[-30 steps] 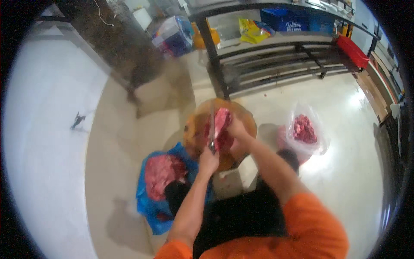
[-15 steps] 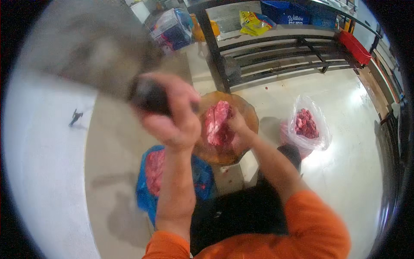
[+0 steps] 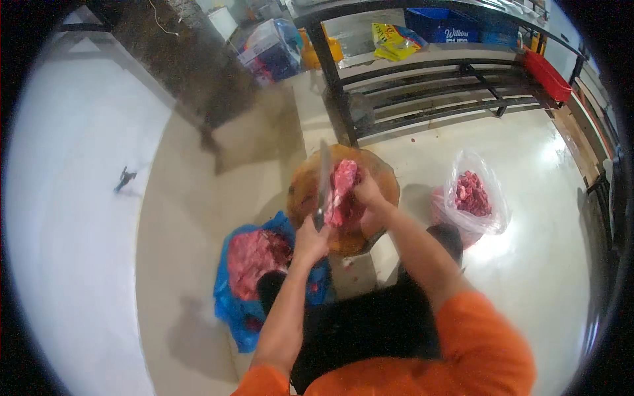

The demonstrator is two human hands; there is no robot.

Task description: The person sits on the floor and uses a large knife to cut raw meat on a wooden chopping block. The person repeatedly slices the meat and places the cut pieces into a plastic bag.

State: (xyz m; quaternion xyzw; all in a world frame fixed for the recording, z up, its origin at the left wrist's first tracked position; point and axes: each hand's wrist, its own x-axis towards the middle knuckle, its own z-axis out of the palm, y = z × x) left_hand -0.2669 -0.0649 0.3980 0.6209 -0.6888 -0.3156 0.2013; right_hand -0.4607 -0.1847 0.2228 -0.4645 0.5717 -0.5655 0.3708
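Note:
My left hand (image 3: 310, 243) is wrapped round the handle of a large knife (image 3: 324, 173). Its blade points away from me over a round wooden chopping block (image 3: 306, 164), along the left side of a piece of red meat (image 3: 343, 181). Whether the edge touches the meat, I cannot tell. On the meat's right side my right hand (image 3: 371, 195) grips it against the block, its fingertips partly hidden. Left of the block, a bigger slab of meat (image 3: 254, 259) lies on a blue plastic bag (image 3: 228, 310), partly covered by my knee and left forearm.
To the right stands a clear plastic bag (image 3: 492, 221) holding cut meat pieces (image 3: 472, 193). Beyond the block is a black metal rack (image 3: 422, 72) with a yellow packet (image 3: 395, 43), a blue crate (image 3: 439, 26) and a red tray (image 3: 547, 76). My dark-clad legs (image 3: 370, 323) flank the block.
My left hand has come down from high above the block, bringing the knife beside the meat. My right hand stays on the meat, which now looks narrower.

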